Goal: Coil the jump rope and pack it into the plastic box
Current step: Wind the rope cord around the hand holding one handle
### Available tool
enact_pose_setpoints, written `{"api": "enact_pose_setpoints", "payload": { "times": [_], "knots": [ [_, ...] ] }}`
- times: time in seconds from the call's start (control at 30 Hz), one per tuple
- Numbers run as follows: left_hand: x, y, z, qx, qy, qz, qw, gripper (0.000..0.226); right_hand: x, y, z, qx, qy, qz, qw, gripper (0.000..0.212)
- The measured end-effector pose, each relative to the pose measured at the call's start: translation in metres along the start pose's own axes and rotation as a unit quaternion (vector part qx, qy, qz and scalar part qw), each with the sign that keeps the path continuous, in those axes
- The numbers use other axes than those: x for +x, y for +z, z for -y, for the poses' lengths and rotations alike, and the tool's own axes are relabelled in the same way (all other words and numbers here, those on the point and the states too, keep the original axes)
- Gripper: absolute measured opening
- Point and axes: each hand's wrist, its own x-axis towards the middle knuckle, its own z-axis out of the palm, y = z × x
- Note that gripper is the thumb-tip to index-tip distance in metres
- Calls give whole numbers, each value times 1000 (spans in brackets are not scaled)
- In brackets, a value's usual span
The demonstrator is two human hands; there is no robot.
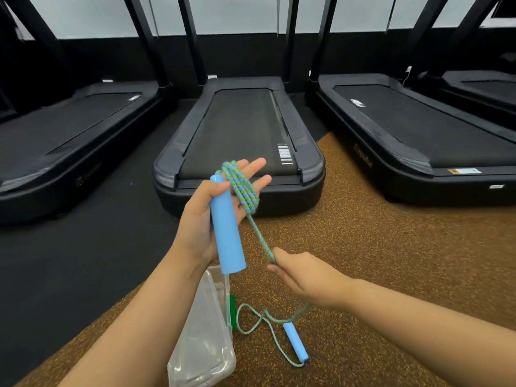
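- Jump rope (252, 227) work takes place on a speckled rubber floor (377, 261) in front of a row of black treadmills (240, 135), which are the largest things in view.
- Plastic box (203, 339), clear and with a green latch at its edge, sits on the floor below the left forearm; from this angle nothing of the rope appears to be in it, so packing looks not yet started.
- Left hand (206, 216) is raised, palm up, its fingers (257, 174) spread and extended, while the thumb presses one blue handle (226, 227) against the palm.
- Several turns of the green-and-blue braided rope are wound around those left fingers, just beside the handle's top end, so I judge the coiling as begun but well short of done.
- Right hand (304, 277) is lower and near, its fingers pinching the taut strand that runs down from the coil.
- Below the right hand the rope falls slack to the floor, looping beside the box.
- Second blue handle (296, 342) lies on the floor at the rope's far end, well apart from both hands; that loose length is left to wind.
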Motion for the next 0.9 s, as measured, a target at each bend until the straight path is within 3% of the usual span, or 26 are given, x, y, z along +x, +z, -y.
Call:
{"api": "enact_pose_setpoints", "payload": {
  "times": [0.17, 0.33, 0.47, 0.57, 0.7, 0.9],
  "knots": [
    [4, -12, 4, 19, 5, -81, 997, 54, -5, -7, 4, -26, -30, -24, 999, 24],
    [6, -27, 11, 49, -11, -121, 991, 56, -2, -29, 11, -51, -56, -74, 994, 26],
    [3, -33, 7, -18, -20, -112, 993, 63, -1, -47, 10, -75, -77, -115, 987, 26],
    [2, -36, 1, -69, -18, -104, 992, 62, -4, -56, 6, -106, -88, -118, 983, 26],
    [1, -41, 2, -83, -39, -109, 990, 82, -6, -61, 5, -144, -110, -103, 978, 25],
    [-6, -35, 20, 22, -117, -104, 987, 53, 6, -87, 14, -201, -131, -161, 957, 37]
  ]
}}
